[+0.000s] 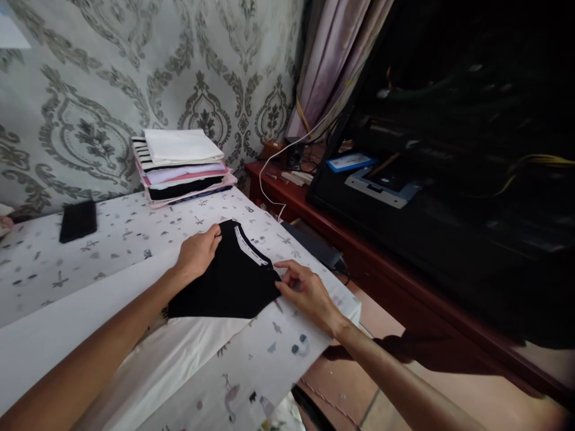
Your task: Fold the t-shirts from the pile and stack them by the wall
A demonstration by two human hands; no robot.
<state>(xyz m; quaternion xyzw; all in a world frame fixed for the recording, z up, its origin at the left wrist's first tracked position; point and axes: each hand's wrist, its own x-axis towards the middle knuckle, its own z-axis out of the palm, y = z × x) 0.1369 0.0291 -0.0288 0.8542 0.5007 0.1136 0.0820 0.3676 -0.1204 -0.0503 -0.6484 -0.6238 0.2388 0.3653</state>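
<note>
A black shirt [227, 284] with a white inner neck band lies folded, its collar turned to the far right. My left hand [200, 252] is closed on the shirt's far left edge, with the fingers curled around the cloth. At the opposite shoulder, my right hand [303, 290] pinches the shirt's edge between thumb and curled fingers; its index finger reaches out by the collar. Beneath the shirt is white cloth [197, 341], and under that a white sheet [305, 353] printed with small figures.
A stack of folded clothes [184, 167] stands against the patterned wall. A black phone [78, 221] lies on the sheet at left. On the right, a red-brown desk [287, 206] holds a large dark open case [449, 197], and a white cable [269, 161] hangs over its edge.
</note>
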